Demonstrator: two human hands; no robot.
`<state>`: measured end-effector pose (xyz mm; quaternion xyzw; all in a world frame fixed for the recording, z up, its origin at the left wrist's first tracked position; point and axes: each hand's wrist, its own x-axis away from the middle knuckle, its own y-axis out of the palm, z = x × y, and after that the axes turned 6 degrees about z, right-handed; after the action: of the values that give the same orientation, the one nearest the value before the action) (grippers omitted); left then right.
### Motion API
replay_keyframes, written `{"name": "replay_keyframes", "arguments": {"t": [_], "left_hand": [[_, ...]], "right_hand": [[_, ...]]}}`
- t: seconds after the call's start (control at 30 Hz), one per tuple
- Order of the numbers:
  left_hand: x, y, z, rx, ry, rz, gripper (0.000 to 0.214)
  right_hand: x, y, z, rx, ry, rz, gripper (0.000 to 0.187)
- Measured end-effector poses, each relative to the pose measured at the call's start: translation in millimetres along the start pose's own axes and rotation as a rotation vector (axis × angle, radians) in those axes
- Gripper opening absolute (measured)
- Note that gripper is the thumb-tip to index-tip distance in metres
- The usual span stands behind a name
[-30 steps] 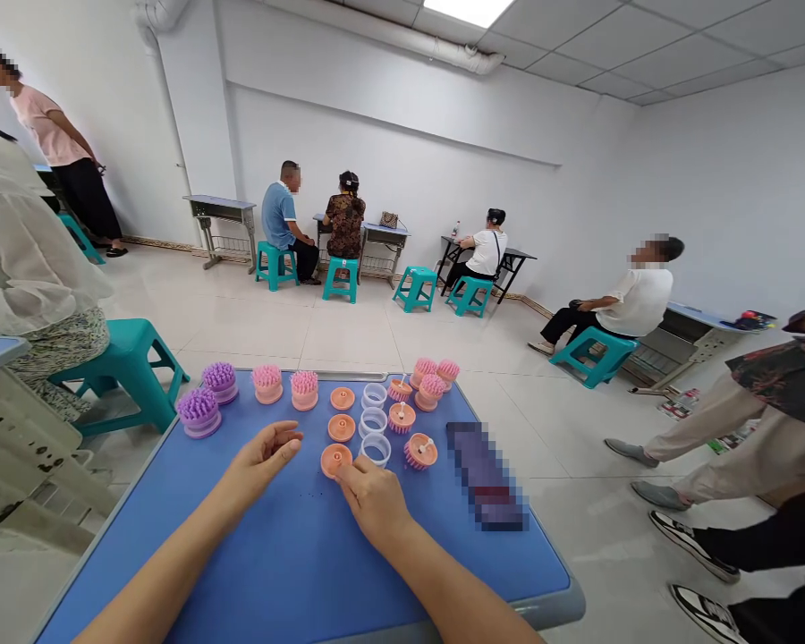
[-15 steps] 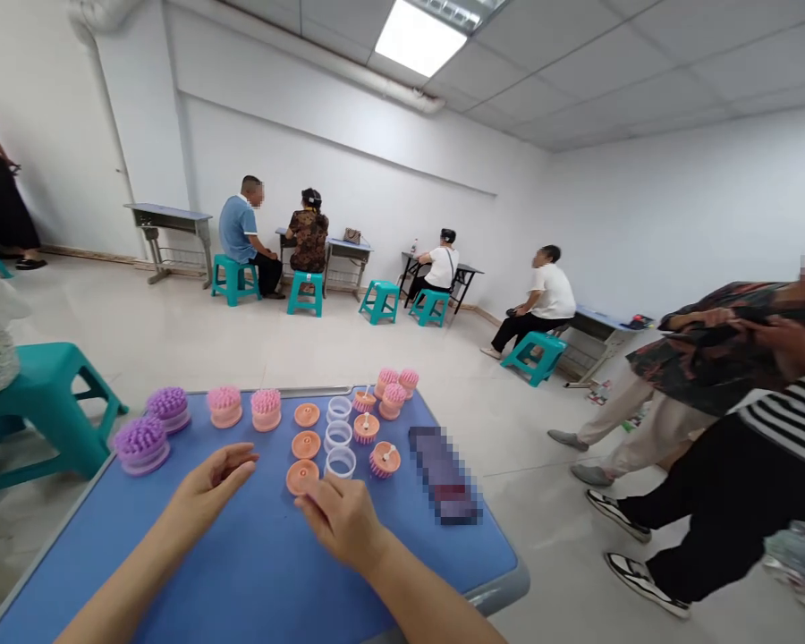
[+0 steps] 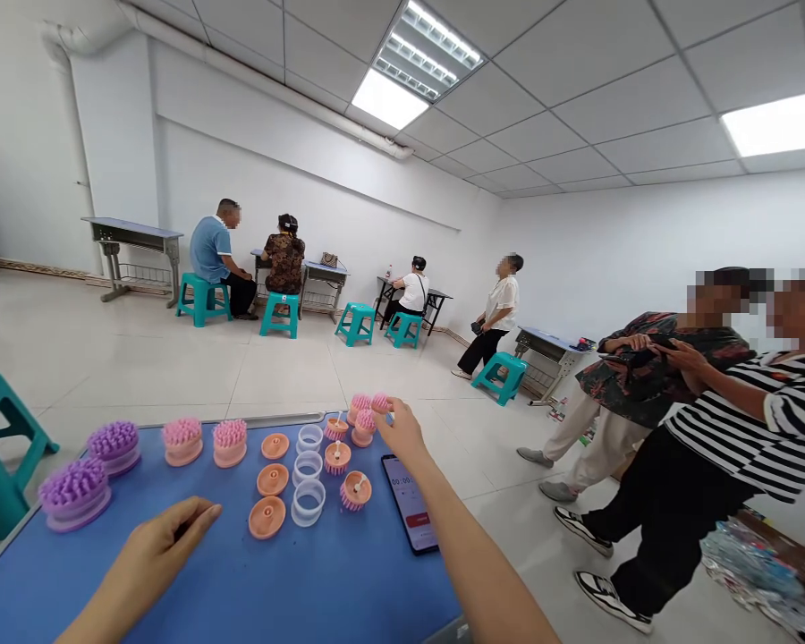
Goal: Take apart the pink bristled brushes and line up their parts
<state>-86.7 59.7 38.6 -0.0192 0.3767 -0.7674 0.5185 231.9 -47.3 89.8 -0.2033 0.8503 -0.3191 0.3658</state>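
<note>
Blue-topped desk (image 3: 295, 595) on pale floor tiles (image 3: 268, 385); at its far right corner the right hand (image 3: 402, 436), thumb and fingers bent nearly together, touches a small pink bristled round brush (image 3: 379, 402), though I cannot tell whether it is gripped. Left hand (image 3: 161, 546), half open and holding nothing visible, hovers between the left edge and a column of shallow orange plastic discs (image 3: 266, 519); clear plastic rings (image 3: 308, 518) stand just beside these.

Three clear rings (image 3: 308, 516) form a column on one counter (image 3: 241, 595). Left of the rings are three orange discs (image 3: 266, 518), two pink brushes (image 3: 230, 443) and two purple brushes (image 3: 75, 495) — seven pieces. Right of the rings: three upturned brush heads (image 3: 351, 495), three pink bristle heads (image 3: 362, 429) and one phone (image 3: 402, 501). Two hands (image 3: 161, 546) — one either side of the rings.
</note>
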Motion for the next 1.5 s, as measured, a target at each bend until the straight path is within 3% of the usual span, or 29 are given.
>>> {"name": "replay_keyframes", "arguments": {"t": [0.13, 0.3, 0.43, 0.63, 0.8, 1.03, 1.17, 1.27, 1.3, 1.4, 1.5], "left_hand": [[0.3, 1.3, -2.2, 0.014, -0.015, -0.002, 0.042], [-3.4, -0.2, -9.0, 0.006, -0.048, -0.070, 0.035], [-5.2, -1.1, -10.8, -0.009, -0.034, -0.146, 0.034], [-2.1, 1.4, -9.1, 0.009, -0.038, -0.065, 0.038], [-4.6, -1.3, -6.6, -0.007, -0.031, -0.122, 0.037], [1.9, 0.3, 4.6, 0.035, -0.046, -0.012, 0.028], [1.8, 0.9, 4.2, 0.036, -0.037, -0.037, 0.029], [-0.6, -1.1, 4.0, 0.016, -0.035, -0.143, 0.030], [-1.1, -1.9, 4.5, 0.012, -0.033, -0.168, 0.031], [-1.6, -3.3, 5.5, 0.006, -0.057, -0.148, 0.036], [-1.2, -3.7, 3.3, 0.022, -0.118, -0.086, 0.041]], "right_hand": [[-14.1, 22.2, 8.8, 0.071, 0.015, -0.145, 0.045], [-12.3, 37.4, 8.1, 0.124, 0.052, -0.195, 0.062], [-9.9, 40.7, 7.7, 0.137, 0.087, -0.202, 0.058], [-9.2, 40.3, 13.1, 0.109, 0.112, -0.197, 0.054], [-12.0, 24.9, 24.8, 0.060, 0.192, -0.152, 0.058], [-10.8, -18.3, 38.7, -0.101, 0.274, 0.025, 0.064], [-0.5, -44.9, 24.3, -0.244, 0.246, 0.146, 0.059], [18.6, -56.7, -4.4, -0.526, 0.202, 0.165, 0.058], [27.4, -57.6, -16.2, -0.682, 0.184, 0.128, 0.059], [57.8, -48.7, -52.4, -1.040, 0.111, -0.151, 0.058], [86.7, -23.8, -79.6, -1.156, 0.044, -0.497, 0.063]]}}
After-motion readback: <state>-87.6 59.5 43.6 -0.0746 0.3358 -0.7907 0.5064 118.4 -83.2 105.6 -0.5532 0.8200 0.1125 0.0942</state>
